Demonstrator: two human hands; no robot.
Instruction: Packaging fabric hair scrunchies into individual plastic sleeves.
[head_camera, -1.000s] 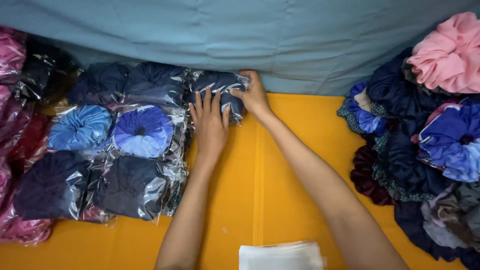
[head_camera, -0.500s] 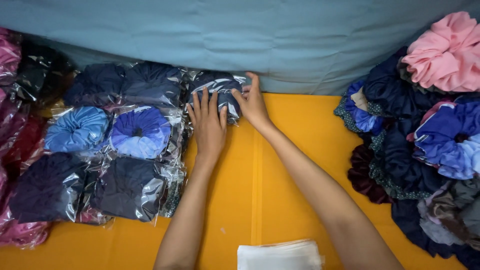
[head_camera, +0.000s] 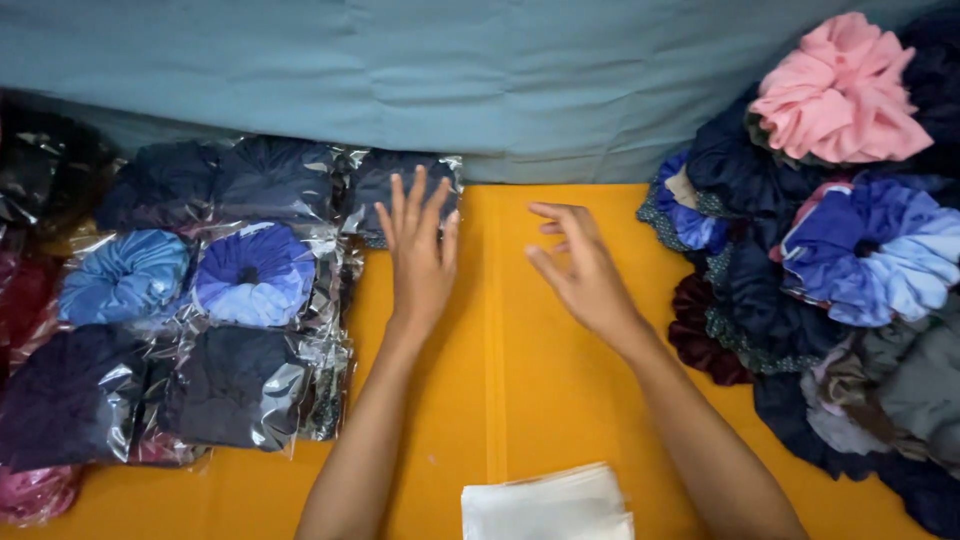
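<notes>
My left hand (head_camera: 420, 255) lies flat with fingers spread, its fingertips on a dark scrunchie in a clear bag (head_camera: 385, 185) at the back of the orange surface (head_camera: 520, 380). My right hand (head_camera: 580, 270) hovers empty to the right of it, fingers loosely apart, over bare orange cloth. Left of my hands lie several bagged scrunchies (head_camera: 200, 320), among them a purple-blue one (head_camera: 255, 285) and a light blue one (head_camera: 125, 280).
A heap of loose scrunchies (head_camera: 820, 300) in dark blue, maroon and grey fills the right side, with a pink one (head_camera: 840, 95) on top. A stack of white sheets (head_camera: 550, 505) sits at the near edge. Teal cloth (head_camera: 450, 80) covers the back.
My right hand has let go of the dark bagged scrunchie and drawn away to the right. My left hand has stayed by the bag, fingers spread wider.
</notes>
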